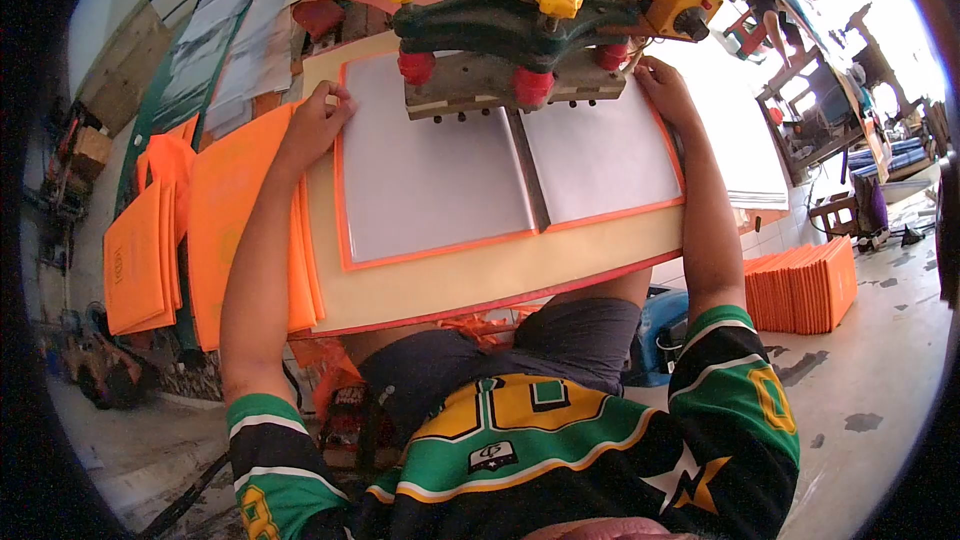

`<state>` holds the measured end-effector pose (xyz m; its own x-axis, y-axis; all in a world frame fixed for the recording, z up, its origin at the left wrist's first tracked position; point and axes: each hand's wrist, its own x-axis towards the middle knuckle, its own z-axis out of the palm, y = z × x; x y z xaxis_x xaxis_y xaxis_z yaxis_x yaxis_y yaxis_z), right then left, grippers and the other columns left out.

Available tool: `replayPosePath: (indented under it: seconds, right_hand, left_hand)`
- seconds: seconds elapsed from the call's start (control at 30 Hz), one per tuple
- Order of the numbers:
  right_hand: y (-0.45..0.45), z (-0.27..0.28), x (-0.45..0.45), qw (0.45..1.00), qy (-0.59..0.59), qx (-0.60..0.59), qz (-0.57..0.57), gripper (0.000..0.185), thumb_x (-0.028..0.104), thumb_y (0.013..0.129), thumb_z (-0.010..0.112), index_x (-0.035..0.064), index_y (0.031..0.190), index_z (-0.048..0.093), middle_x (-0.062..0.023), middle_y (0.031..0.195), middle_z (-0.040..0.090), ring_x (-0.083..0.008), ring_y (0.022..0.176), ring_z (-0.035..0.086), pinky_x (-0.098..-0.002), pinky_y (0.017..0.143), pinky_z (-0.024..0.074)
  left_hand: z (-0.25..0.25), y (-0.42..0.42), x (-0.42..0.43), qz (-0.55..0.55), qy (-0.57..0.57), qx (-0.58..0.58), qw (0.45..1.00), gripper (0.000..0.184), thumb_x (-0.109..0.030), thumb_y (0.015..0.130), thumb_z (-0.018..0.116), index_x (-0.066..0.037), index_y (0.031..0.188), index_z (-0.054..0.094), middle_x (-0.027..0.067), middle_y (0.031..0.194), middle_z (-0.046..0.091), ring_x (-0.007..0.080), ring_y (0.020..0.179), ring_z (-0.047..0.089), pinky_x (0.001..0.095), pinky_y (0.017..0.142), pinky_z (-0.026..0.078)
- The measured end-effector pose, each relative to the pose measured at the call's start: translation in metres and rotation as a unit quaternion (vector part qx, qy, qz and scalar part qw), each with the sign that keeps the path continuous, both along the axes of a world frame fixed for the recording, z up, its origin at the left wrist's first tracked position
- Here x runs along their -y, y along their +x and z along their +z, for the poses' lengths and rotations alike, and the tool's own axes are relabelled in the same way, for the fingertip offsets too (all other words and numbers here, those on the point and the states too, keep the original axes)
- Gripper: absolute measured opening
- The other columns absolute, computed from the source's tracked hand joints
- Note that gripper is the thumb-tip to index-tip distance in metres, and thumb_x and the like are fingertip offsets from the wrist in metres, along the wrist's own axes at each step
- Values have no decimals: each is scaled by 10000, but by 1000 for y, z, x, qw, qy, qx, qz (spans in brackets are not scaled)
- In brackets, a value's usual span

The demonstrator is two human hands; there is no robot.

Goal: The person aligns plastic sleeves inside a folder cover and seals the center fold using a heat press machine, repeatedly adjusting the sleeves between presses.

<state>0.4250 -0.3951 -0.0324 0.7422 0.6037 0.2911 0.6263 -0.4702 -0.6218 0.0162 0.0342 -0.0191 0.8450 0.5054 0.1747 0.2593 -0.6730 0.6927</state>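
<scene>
The near edge of an open orange-bordered folder (pixel 435 180) faces the person's lap, and its pale sleeves part at a dark strip (pixel 530 185) in the middle. Farther up, the left hand (pixel 322 120) has its fingertips at the folder's left edge, and the right hand (pixel 662 95) is at the upper right corner.

The folder lies on a cream board (pixel 470 278) with a red front edge. Orange folders (pixel 245 210) are piled on the left, with a smaller pile (pixel 143 255) beyond them. To the right, a block of orange folders (pixel 800 285) stands on the floor, and white sheets (pixel 730 140) lie beside the right forearm. A machine head (pixel 510 30) with yellow knobs hangs over the folder's far part. Past it on the left are clear plastic sheets (pixel 215 50); far off to the right sits another person (pixel 775 10).

Both arms reach forward, one along each side of the board. The left fingers are bent and close together, the right ones curled; I cannot tell whether either hand pinches the folder or only rests on it.
</scene>
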Motion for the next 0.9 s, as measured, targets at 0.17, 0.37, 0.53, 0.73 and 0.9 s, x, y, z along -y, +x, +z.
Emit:
replayPosePath:
  seconds: [0.17, 0.37, 0.53, 0.73, 0.9]
  right_hand:
    - [3, -1, 2, 1000, -5, 19, 5, 376, 314, 1005, 612, 37, 1247, 690, -214, 1106, 742, -335, 1019, 720, -427, 909, 537]
    - [-10, 8, -2, 999, -31, 12, -7, 328, 209, 1061, 555, -32, 1261, 650, -176, 1052, 747, -222, 961, 705, -356, 881, 538]
    - [1, 1, 1, 1000, -22, 18, -6, 387, 314, 1026, 596, 25, 1270, 676, -216, 1128, 738, -332, 1035, 715, -442, 932, 527]
    - [-5, 6, 0, 1000, -21, -2, -1, 384, 306, 1030, 591, 23, 1276, 673, -221, 1137, 736, -329, 1034, 716, -429, 931, 530]
    - [-3, 4, 0, 1000, -12, 0, 0, 382, 305, 1020, 599, 30, 1276, 675, -231, 1124, 735, -324, 1009, 720, -428, 915, 533]
  left_hand:
    - [7, 0, 6, 16, -16, -26, 999, 392, -393, 1003, 641, -46, 1168, 566, 172, 925, 742, 232, 891, 713, 356, 817, 523]
    - [4, -1, 3, 6, -1, -15, 1000, 380, -391, 1003, 640, -53, 1162, 567, 155, 875, 729, 216, 836, 695, 344, 787, 518]
    - [10, 0, 3, 13, -18, -57, 998, 395, -388, 1010, 642, -49, 1200, 566, 185, 1004, 744, 241, 952, 709, 386, 869, 534]
    - [4, 0, 3, 7, -10, -19, 1000, 365, -371, 992, 659, -55, 1151, 572, 122, 836, 715, 211, 809, 687, 348, 763, 515]
    - [4, 0, 4, 5, -15, -12, 1000, 371, -374, 991, 658, -49, 1150, 576, 125, 838, 715, 217, 815, 691, 349, 763, 519]
